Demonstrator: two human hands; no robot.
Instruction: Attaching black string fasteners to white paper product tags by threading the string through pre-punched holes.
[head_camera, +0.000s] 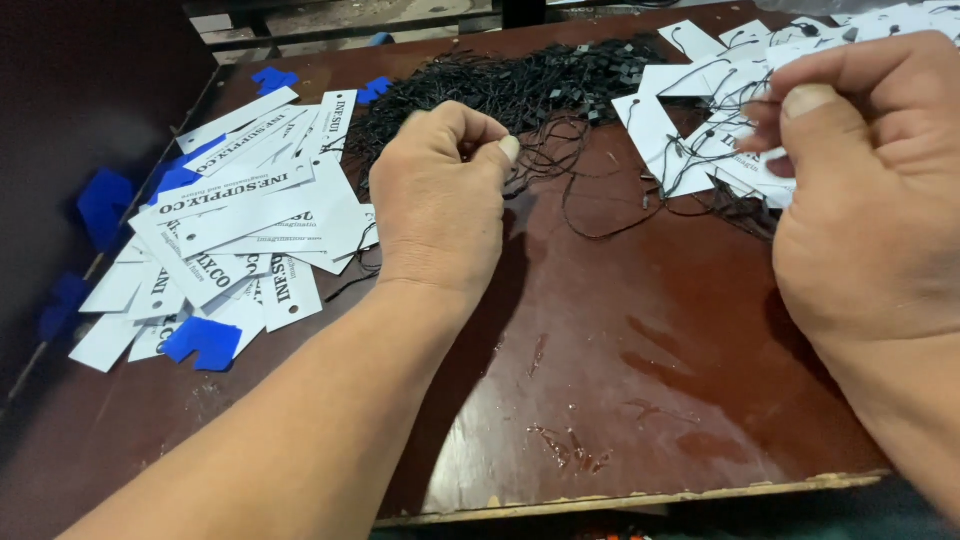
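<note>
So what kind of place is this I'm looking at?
Probably a small workshop bench for stringing garment hang tags: a worn brown table, heaps of white paper tags, and a tangle of black loop strings.

A dark reddish-brown table (620, 400) fills most of the view, its glossy top scuffed and scratched, with light reflecting in a pale sheen near the front. The front edge is chipped, showing bare pale wood. Beyond the far edge lies a dim grey floor (330, 15) crossed by dark bars
</note>
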